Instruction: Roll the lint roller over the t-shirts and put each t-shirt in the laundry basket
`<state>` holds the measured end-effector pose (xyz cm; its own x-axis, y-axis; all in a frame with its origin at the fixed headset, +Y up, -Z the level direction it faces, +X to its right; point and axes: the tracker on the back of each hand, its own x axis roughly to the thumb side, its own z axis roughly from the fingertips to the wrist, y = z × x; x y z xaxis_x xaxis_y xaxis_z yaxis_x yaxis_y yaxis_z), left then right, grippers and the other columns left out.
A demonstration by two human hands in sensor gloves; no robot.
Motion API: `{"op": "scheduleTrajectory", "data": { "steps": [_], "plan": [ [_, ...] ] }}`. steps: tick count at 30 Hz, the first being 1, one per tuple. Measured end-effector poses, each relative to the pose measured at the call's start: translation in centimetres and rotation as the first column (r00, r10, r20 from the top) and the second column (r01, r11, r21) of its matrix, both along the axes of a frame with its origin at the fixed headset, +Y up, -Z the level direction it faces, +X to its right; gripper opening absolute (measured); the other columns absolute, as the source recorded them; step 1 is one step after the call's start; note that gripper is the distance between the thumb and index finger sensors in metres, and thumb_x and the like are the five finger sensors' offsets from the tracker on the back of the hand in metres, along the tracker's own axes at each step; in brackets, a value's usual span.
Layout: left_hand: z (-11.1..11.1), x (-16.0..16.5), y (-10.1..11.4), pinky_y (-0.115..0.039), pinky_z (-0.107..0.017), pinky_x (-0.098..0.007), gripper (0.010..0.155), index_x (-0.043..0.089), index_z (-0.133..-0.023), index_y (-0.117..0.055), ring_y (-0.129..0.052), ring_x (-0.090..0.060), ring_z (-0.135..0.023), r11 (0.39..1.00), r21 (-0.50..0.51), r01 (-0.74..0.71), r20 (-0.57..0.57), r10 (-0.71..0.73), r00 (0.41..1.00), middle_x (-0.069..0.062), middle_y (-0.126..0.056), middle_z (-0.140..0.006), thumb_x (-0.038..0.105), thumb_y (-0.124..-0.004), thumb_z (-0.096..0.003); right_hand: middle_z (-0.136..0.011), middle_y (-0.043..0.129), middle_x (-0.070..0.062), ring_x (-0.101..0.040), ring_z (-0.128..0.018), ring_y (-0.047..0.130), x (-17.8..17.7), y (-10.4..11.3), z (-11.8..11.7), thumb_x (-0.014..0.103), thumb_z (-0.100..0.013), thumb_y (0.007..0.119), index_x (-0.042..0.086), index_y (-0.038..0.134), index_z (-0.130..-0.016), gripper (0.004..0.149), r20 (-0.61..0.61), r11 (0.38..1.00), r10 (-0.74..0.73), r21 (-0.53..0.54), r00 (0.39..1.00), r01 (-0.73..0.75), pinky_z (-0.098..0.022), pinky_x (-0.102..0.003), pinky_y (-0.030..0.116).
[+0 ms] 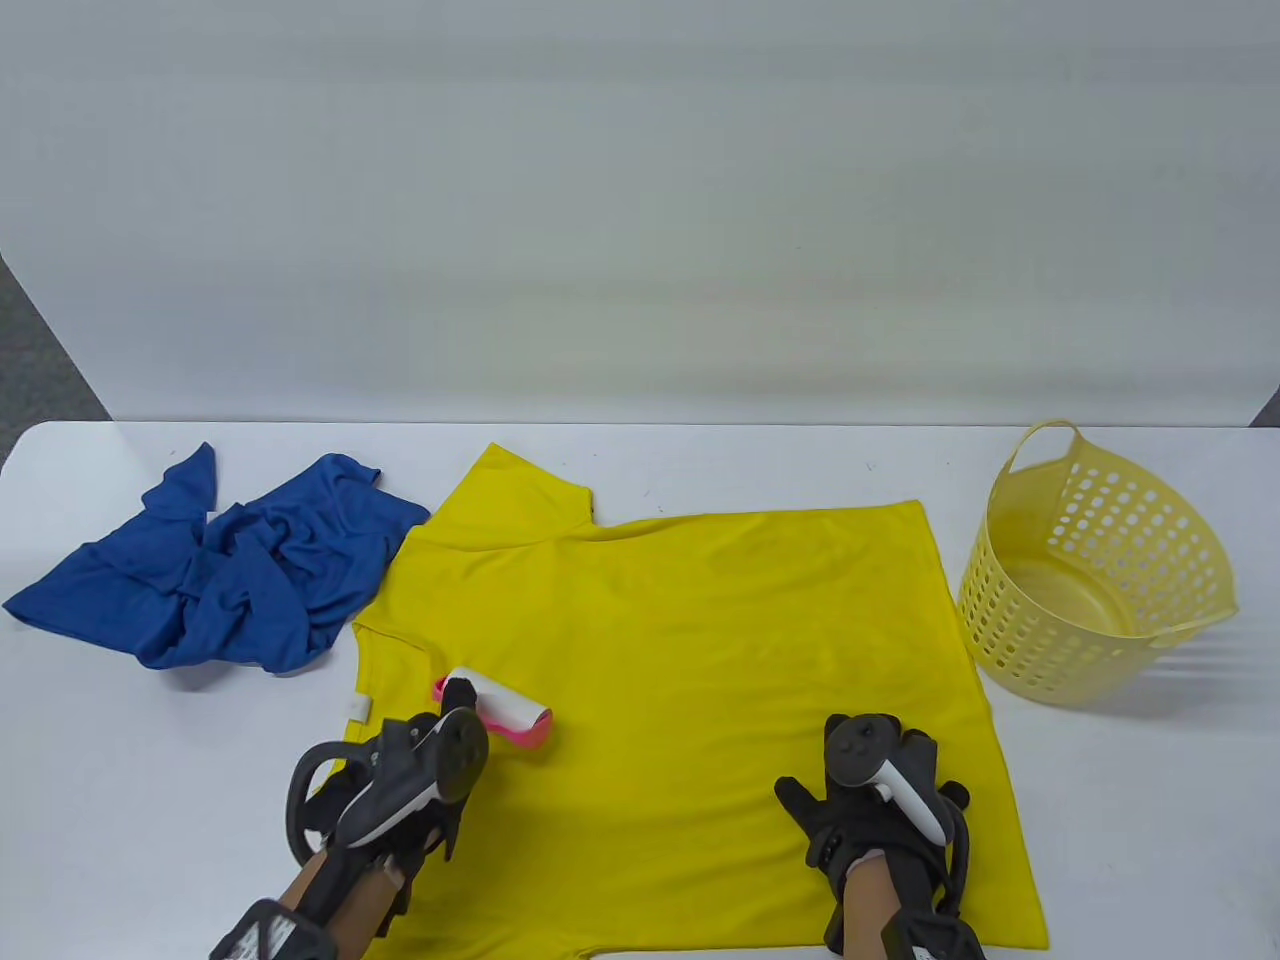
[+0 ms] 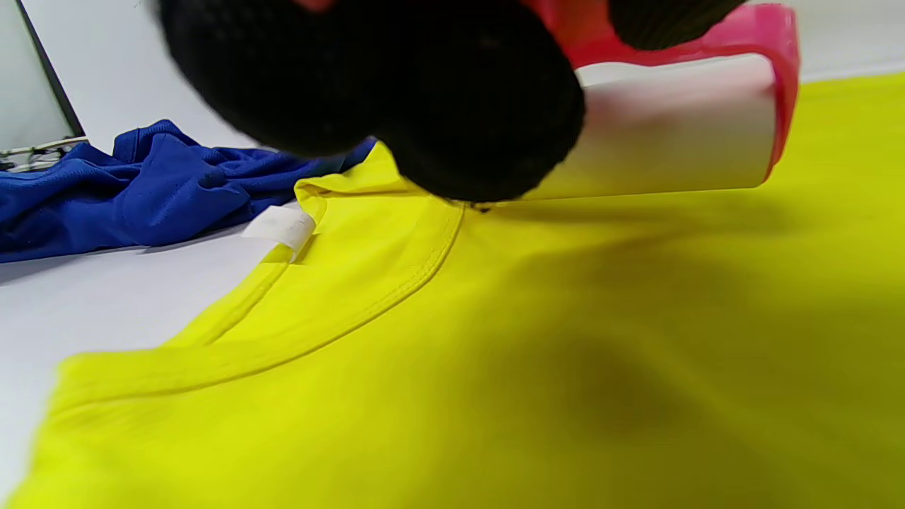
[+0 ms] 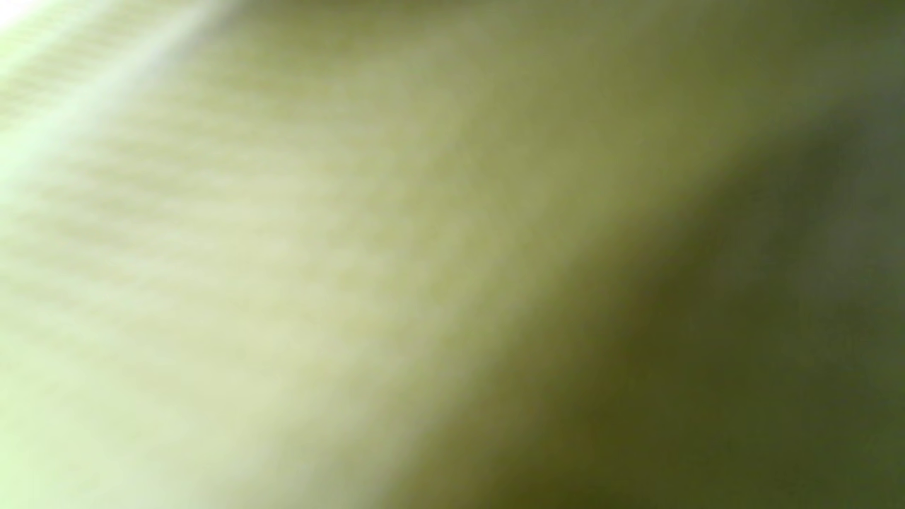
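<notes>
While the blue t-shirt (image 1: 215, 565) lies crumpled well beyond and outside the left hand (image 1: 400, 780), that hand grips the lint roller (image 1: 497, 714), its white drum just ahead of the fingers on the yellow t-shirt (image 1: 700, 650) near the collar. Long, even strokes toward the hem would serve best, I'd judge. To its right, the right hand (image 1: 880, 790) presses flat, fingers spread, on the lower cloth; keeping it there should stop bunching. Beyond that hand's outer side stands the laundry basket (image 1: 1100, 590), empty.
</notes>
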<state>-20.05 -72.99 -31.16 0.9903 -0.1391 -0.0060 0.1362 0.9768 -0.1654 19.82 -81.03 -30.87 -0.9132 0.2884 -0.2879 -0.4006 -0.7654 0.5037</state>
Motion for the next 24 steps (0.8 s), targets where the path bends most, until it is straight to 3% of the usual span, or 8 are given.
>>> {"op": "scheduleTrajectory", "data": {
  "steps": [6,9,11,13,18,21,24],
  "plan": [
    [-7.4,3.0,-0.1,-0.091,-0.027,-0.036,0.064,0.032,-0.11,-0.043,-0.104,-0.008,-0.036,0.999,-0.026,0.047,-0.124,-0.05,0.991,0.002,-0.092,-0.081,0.054,-0.061,-0.0536,-0.091,-0.027,-0.011,-0.045,-0.078,-0.029,0.0,0.0,0.0,0.065,-0.042,0.046,0.03,-0.009,-0.089,0.081,-0.007,1.0,-0.002,-0.019,1.0,0.002,-0.044,-0.078,-0.01],
    [-9.0,4.0,0.0,-0.091,-0.026,-0.036,0.064,0.031,-0.11,-0.043,-0.104,-0.008,-0.035,0.998,-0.035,0.043,-0.155,-0.048,0.987,0.002,-0.092,-0.08,0.054,-0.061,-0.0535,-0.09,-0.028,-0.011,-0.044,-0.077,-0.03,0.0,0.0,0.0,0.065,-0.042,0.046,0.031,-0.01,-0.088,0.081,-0.008,0.999,-0.008,-0.035,1.0,0.008,-0.044,-0.077,-0.011],
    [-8.7,4.1,0.1,-0.091,-0.026,-0.037,0.064,0.03,-0.11,-0.044,-0.104,-0.008,-0.034,0.998,-0.045,0.048,-0.148,-0.055,0.987,0.002,-0.093,-0.079,0.053,-0.062,-0.0535,-0.09,-0.028,-0.011,-0.044,-0.077,-0.03,0.0,0.1,0.0,0.065,-0.042,0.046,0.031,-0.01,-0.088,0.081,-0.009,0.999,-0.008,-0.032,1.0,0.008,-0.044,-0.077,-0.011],
    [-7.4,3.9,0.1,-0.091,-0.024,-0.037,0.064,0.029,-0.11,-0.045,-0.104,-0.008,-0.032,0.996,-0.041,0.077,-0.134,-0.082,0.988,0.001,-0.094,-0.076,0.054,-0.064,-0.0536,-0.09,-0.028,-0.011,-0.044,-0.077,-0.03,0.0,0.0,0.0,0.065,-0.042,0.046,0.031,-0.01,-0.089,0.081,-0.01,0.999,-0.01,-0.032,1.0,0.009,-0.043,-0.077,-0.011],
    [1.4,2.1,1.3,-0.092,-0.018,-0.037,0.063,0.028,-0.108,-0.056,-0.106,-0.008,-0.024,0.961,-0.018,0.274,0.045,-0.273,0.961,-0.001,-0.1,-0.069,0.055,-0.068,-0.0526,-0.092,-0.027,-0.012,-0.045,-0.078,-0.029,-0.1,0.0,0.0,0.066,-0.042,0.046,0.03,-0.009,-0.089,0.081,-0.012,1.0,0.003,-0.006,1.0,-0.003,-0.044,-0.078,-0.01],
    [7.2,0.0,2.0,-0.092,-0.015,-0.038,0.063,0.027,-0.107,-0.062,-0.108,-0.01,-0.021,0.963,-0.05,0.264,0.113,-0.257,0.96,-0.003,-0.103,-0.065,0.054,-0.072,-0.0519,-0.092,-0.026,-0.012,-0.045,-0.079,-0.028,-0.1,0.0,0.0,0.066,-0.042,0.045,0.03,-0.009,-0.09,0.081,-0.014,1.0,0.006,-0.002,1.0,-0.006,-0.044,-0.078,-0.01],
    [10.3,-1.4,2.3,-0.092,-0.014,-0.039,0.062,0.026,-0.106,-0.065,-0.108,-0.011,-0.019,0.967,-0.06,0.249,0.135,-0.239,0.961,-0.004,-0.105,-0.064,0.054,-0.073,-0.0513,-0.092,-0.026,-0.012,-0.045,-0.078,-0.028,0.0,0.0,0.0,0.065,-0.042,0.046,0.03,-0.008,-0.09,0.081,-0.012,1.0,-0.002,-0.005,1.0,0.002,-0.044,-0.078,-0.01]
  ]
}}
